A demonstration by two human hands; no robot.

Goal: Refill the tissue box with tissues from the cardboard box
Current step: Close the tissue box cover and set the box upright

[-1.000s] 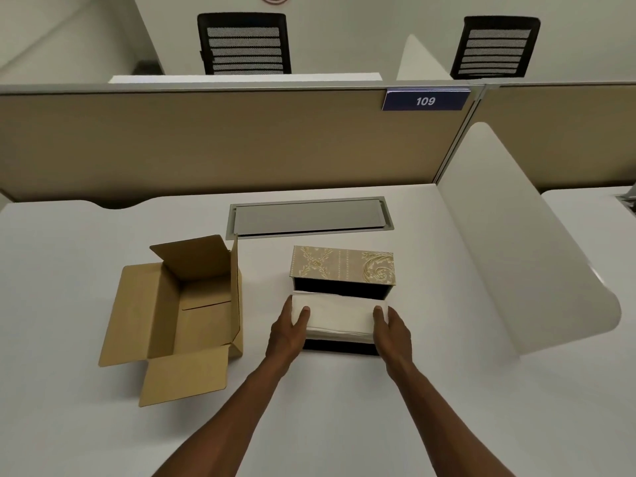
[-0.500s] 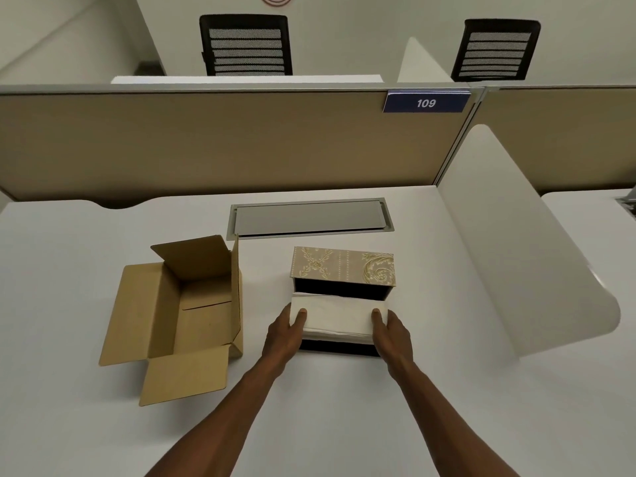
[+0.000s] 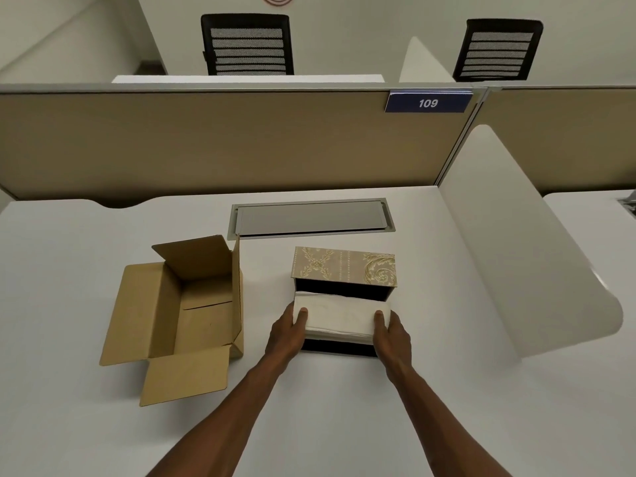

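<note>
A stack of white tissues (image 3: 340, 316) rests in the top of the dark tissue box (image 3: 339, 347) at the desk's middle. The box's gold patterned lid (image 3: 344, 266) stands open behind it. My left hand (image 3: 287, 333) grips the stack's left end and my right hand (image 3: 392, 333) grips its right end, thumbs on top. The open brown cardboard box (image 3: 179, 311) sits to the left, and its inside looks empty.
A grey cable hatch (image 3: 311, 218) is set into the white desk (image 3: 309, 425) behind the tissue box. A white curved divider (image 3: 523, 256) rises on the right, a tan partition (image 3: 223, 142) at the back.
Both hands and the tissue stack have shifted very slightly toward the tissue box; the grip is unchanged. The cardboard box has not moved.
</note>
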